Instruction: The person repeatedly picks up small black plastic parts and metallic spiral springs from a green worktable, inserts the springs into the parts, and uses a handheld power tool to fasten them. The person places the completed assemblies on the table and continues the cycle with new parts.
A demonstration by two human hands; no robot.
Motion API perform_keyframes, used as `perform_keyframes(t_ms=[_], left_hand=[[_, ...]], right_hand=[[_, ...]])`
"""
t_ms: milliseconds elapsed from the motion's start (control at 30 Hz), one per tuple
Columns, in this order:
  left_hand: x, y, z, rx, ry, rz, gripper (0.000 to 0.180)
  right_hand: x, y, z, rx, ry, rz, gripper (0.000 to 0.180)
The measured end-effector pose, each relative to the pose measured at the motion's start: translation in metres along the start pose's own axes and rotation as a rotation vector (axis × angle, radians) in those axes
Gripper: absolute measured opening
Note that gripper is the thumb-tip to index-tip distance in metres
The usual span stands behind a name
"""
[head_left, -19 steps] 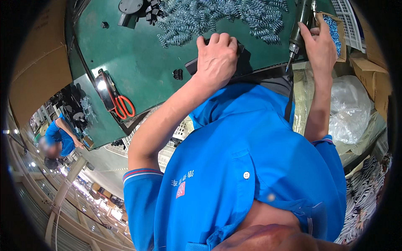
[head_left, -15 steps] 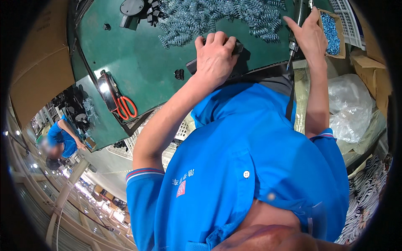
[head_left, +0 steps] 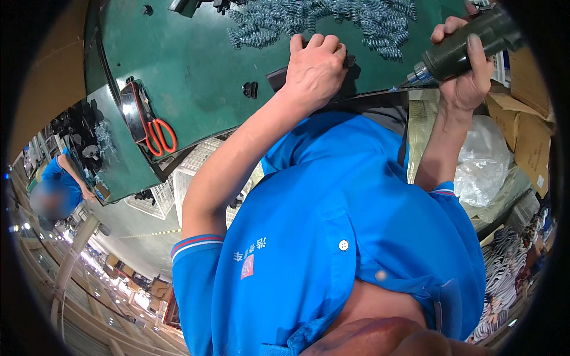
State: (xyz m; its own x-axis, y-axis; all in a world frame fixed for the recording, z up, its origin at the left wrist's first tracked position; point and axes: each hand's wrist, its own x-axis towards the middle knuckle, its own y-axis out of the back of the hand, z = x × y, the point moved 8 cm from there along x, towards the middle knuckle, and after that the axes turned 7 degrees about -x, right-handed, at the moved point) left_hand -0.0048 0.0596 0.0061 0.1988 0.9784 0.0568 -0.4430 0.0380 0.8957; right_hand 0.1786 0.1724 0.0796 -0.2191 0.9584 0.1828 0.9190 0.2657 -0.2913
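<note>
Green worktable (head_left: pixel 196 89): one.
Metal coil springs (head_left: pixel 320 21), heaped at the far side: one pile, too many and too tangled to count.
Orange-handled scissors (head_left: pixel 161 135), left on the table: one pair.
Small black part (head_left: pixel 250 89), mid-table: one.
Flat black piece (head_left: pixel 279 77), under a hand: one.
Dark powered screwdriver (head_left: pixel 460 50), right: one.
Clear plastic bag (head_left: pixel 484 163), right, near: one.
Cardboard boxes (head_left: pixel 525 133), right: at least two.
White lattice crates (head_left: pixel 178 178), below the table: two visible.
Other person (head_left: pixel 56 187), far left: one.
</note>
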Motion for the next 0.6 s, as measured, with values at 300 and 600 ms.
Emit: perform_keyframes(t_ms=[300, 600], left_hand=[[-0.001, -0.002, -0.003, 0.007, 0.022, 0.018, 0.034], [0.001, -0.002, -0.001, 0.036, 0.029, 0.024, 0.028]], right_hand=[[0.0, -0.089, -0.011, 0.025, 0.125, 0.134, 0.063], [-0.005, -0.087, 0.002, -0.146, 0.198, 0.086, 0.046]])
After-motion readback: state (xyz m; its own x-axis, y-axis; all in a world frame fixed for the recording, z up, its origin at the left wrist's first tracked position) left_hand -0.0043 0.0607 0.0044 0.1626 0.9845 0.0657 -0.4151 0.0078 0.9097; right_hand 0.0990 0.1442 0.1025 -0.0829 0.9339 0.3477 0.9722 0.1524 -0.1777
